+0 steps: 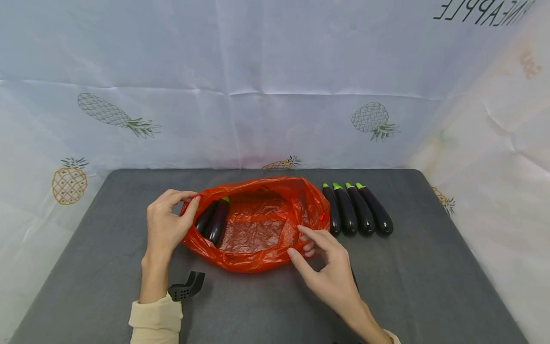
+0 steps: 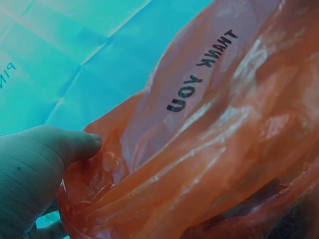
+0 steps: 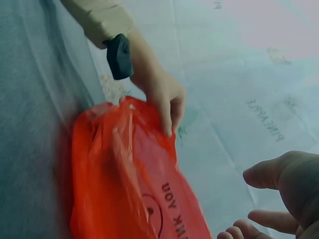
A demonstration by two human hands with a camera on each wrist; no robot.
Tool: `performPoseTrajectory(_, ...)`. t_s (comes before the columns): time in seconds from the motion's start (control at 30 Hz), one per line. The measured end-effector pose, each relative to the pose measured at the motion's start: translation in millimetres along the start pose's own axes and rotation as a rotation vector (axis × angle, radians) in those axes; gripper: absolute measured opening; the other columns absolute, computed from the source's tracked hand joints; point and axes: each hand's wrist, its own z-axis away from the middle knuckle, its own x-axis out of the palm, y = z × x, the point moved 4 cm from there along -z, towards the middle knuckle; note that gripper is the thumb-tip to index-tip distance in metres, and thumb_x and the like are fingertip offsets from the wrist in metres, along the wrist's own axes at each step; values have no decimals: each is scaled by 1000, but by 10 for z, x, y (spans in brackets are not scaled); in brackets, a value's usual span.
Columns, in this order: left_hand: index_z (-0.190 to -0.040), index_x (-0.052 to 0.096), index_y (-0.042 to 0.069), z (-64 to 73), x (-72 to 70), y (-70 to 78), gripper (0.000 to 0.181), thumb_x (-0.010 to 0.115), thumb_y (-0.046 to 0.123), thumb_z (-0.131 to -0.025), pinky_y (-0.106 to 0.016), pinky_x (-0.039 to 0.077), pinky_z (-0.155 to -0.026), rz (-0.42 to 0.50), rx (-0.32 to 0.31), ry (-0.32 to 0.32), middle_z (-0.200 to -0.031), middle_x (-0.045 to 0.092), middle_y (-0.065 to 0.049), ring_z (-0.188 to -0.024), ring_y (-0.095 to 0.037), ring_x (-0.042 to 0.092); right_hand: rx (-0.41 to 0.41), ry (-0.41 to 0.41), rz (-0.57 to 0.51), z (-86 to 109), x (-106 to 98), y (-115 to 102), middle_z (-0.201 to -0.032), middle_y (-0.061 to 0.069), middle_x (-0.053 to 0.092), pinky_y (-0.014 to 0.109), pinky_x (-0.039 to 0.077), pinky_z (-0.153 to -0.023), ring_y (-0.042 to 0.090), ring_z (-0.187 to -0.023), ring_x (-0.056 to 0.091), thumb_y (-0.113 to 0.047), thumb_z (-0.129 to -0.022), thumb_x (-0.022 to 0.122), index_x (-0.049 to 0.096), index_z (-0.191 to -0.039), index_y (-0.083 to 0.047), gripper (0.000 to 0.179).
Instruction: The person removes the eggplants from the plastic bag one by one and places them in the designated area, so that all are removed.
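Observation:
A red plastic bag point(image 1: 253, 263) lies with its mouth spread wide, and two dark purple eggplants point(image 1: 219, 222) rest inside at its left end. My left hand point(image 1: 167, 222) pinches the bag's left rim between thumb and fingers. In the left wrist view, the left thumb point(image 2: 82, 145) presses on the crinkled plastic, which bears the printed words THANK YOU. At the bag's right front edge is my right hand point(image 1: 326, 267), thumb and fingers spread, holding nothing. The right wrist view shows that right hand point(image 3: 299, 186) with its fingers apart.
Just right of the bag, several eggplants point(image 1: 360, 208) lie side by side in a row, green stems toward the back. Everything sits on a dark grey table point(image 1: 429, 286). A white cloth point(image 1: 258, 124) printed with pineapples hangs behind it.

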Motion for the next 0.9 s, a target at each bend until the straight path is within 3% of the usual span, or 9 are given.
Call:
performPoseTrajectory(0.3,-93,80,-1,-10,-5,5,8,78,2,-85,-6,38,-74,4,-6,2,-80,73,-15,-75,-26,65,28,-63,-60,-150,248,-125,-101,-1,67,27,59,-74,17,-81,65,-17,-88,81,70,-129,-17,43)
performPoseTrajectory(0.5,-93,80,-1,-1,-10,1,8,78,2,-86,-6,38,-74,-5,-17,-5,-81,73,-15,-76,-26,65,78,-105,-142,-300,474,-131,-106,4,67,30,60,-77,11,-84,65,-19,-89,80,69,-130,-15,43)
performPoseTrajectory(0.7,-93,80,-1,-3,-5,8,8,78,2,-86,-6,38,-75,-3,-21,-9,-81,73,-15,-76,-26,65,106,-149,-191,-389,723,-112,-105,10,67,26,58,-77,10,-84,64,-21,-91,78,69,-130,-13,41)
performPoseTrajectory(0.9,-93,80,-1,-6,-4,9,8,78,2,-86,-6,38,-75,3,-13,-3,-81,73,-15,-76,-26,65,135,-142,-243,-453,895,-136,-104,11,66,23,57,-76,11,-81,64,-21,-91,77,68,-131,-12,42)
